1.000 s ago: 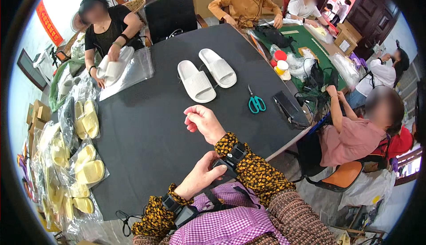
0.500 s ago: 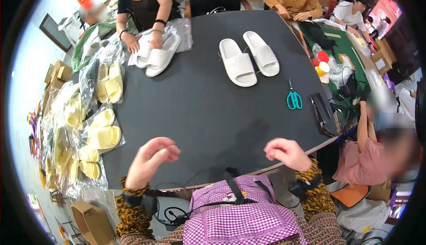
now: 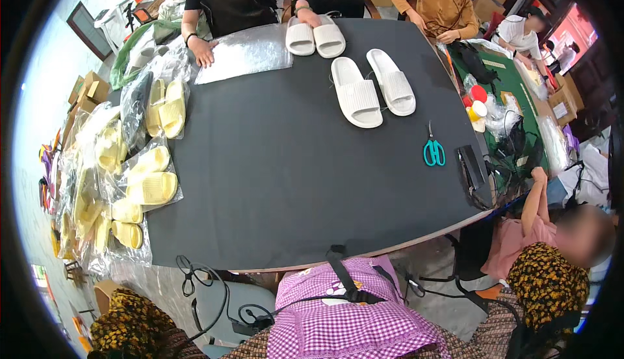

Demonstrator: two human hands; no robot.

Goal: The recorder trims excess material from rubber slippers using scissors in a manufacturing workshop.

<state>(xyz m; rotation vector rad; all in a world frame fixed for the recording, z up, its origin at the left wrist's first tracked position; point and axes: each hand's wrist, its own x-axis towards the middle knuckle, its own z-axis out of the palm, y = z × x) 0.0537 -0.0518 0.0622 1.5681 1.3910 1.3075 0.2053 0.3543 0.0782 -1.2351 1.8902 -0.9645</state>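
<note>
Neither of my hands shows; only my patterned left sleeve (image 3: 130,317) at the lower left and my right sleeve (image 3: 546,281) at the lower right come into the picture. On the dark table (image 3: 279,183), a pair of white slippers (image 3: 357,95) lies right of the middle. Teal-handled scissors (image 3: 433,153) rest near the right edge. Across from me a person (image 3: 227,4) has one hand on another white pair of slippers (image 3: 300,38) and the other hand at a flat clear plastic bag (image 3: 250,53).
Yellow slippers in clear bags (image 3: 153,186) are piled along the left edge. A black case (image 3: 473,167) lies at the right edge, beside a green cluttered table (image 3: 520,118). A person in pink (image 3: 520,235) sits close on my right. Cables (image 3: 224,294) hang by the near edge.
Both my hands have dropped away from the near table edge, out to the sides and out of view. The person opposite has moved the white slippers off the plastic bag to the right.
</note>
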